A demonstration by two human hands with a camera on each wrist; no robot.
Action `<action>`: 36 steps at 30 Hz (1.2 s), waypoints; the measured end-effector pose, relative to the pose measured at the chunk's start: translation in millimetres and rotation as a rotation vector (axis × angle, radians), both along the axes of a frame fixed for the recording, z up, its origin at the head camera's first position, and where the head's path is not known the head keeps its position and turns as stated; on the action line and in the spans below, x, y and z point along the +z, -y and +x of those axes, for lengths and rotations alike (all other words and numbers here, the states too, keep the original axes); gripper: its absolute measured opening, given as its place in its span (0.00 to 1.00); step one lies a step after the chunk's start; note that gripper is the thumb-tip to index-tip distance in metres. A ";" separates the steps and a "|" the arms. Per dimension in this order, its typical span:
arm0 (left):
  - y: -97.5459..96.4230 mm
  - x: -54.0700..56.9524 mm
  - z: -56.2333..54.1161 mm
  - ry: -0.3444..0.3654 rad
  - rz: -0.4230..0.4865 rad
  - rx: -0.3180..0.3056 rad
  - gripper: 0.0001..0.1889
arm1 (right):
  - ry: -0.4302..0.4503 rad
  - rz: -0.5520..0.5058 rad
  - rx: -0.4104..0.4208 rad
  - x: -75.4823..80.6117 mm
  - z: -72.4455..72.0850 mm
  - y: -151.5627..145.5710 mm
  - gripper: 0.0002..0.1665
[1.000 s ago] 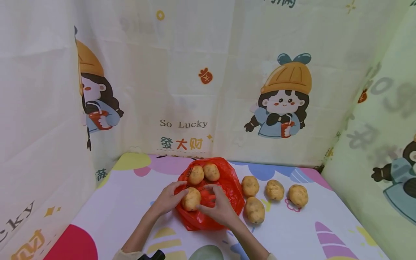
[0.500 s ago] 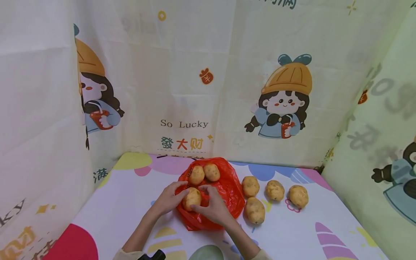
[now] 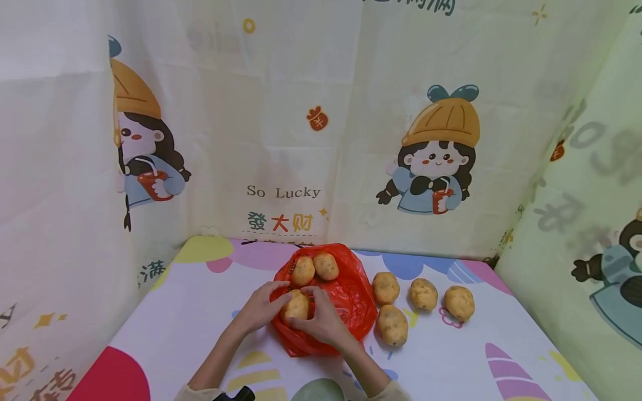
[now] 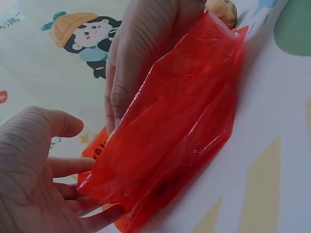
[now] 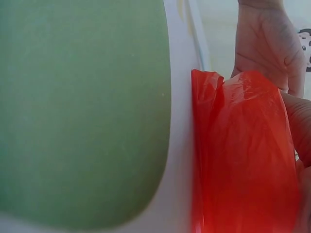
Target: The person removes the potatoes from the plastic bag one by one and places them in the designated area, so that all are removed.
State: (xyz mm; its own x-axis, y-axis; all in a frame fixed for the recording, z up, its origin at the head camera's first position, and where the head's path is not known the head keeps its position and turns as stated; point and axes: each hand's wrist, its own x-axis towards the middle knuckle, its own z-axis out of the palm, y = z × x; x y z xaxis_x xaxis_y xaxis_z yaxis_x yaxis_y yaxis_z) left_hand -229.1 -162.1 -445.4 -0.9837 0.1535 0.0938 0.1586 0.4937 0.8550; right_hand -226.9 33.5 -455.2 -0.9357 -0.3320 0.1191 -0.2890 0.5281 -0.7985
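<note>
An open red plastic bag [image 3: 351, 303] lies on the patterned table, two potatoes in its far part, one a potato [image 3: 327, 266] beside another potato [image 3: 303, 271]. A third potato [image 3: 297, 305] is in the near left part of the bag. My right hand [image 3: 326, 320] has its thumb and fingers round this third potato, inside the rim. My left hand [image 3: 261, 306] is at the bag's left edge, its thumb by the same potato. In the left wrist view, the relaxed fingers of my left hand [image 4: 29, 179] touch the outside of the red film.
Right of the bag lie several loose potatoes: a near potato [image 3: 393, 325], one behind it [image 3: 386, 288], a middle potato [image 3: 423, 294] and a far-right potato [image 3: 459, 303]. Printed cloth [image 3: 341, 139] hangs behind and on both sides of the table.
My right hand has moved left across the bag and closed in on the near left potato. My left hand, the bag and the other potatoes stay about where they were.
</note>
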 end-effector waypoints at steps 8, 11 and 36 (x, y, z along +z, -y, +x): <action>-1.0 -1.2 -0.3 0.005 -0.007 0.002 0.26 | 0.015 0.017 -0.001 -3.0 -1.5 3.9 0.42; -1.6 -2.9 -0.6 0.006 -0.004 0.009 0.26 | 0.019 0.011 -0.005 -3.6 -1.0 4.8 0.42; -0.4 -3.3 -1.6 -0.008 0.000 -0.004 0.25 | -0.003 -0.088 -0.113 4.5 15.6 -12.0 0.47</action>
State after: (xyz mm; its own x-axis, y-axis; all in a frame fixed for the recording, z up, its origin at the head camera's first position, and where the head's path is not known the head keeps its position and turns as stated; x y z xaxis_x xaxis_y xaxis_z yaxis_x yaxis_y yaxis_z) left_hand -230.7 -161.8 -448.7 -0.9823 0.1571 0.1021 0.1676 0.4930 0.8538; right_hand -211.3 45.5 -450.8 -0.9661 -0.2129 0.1457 -0.2340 0.4855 -0.8423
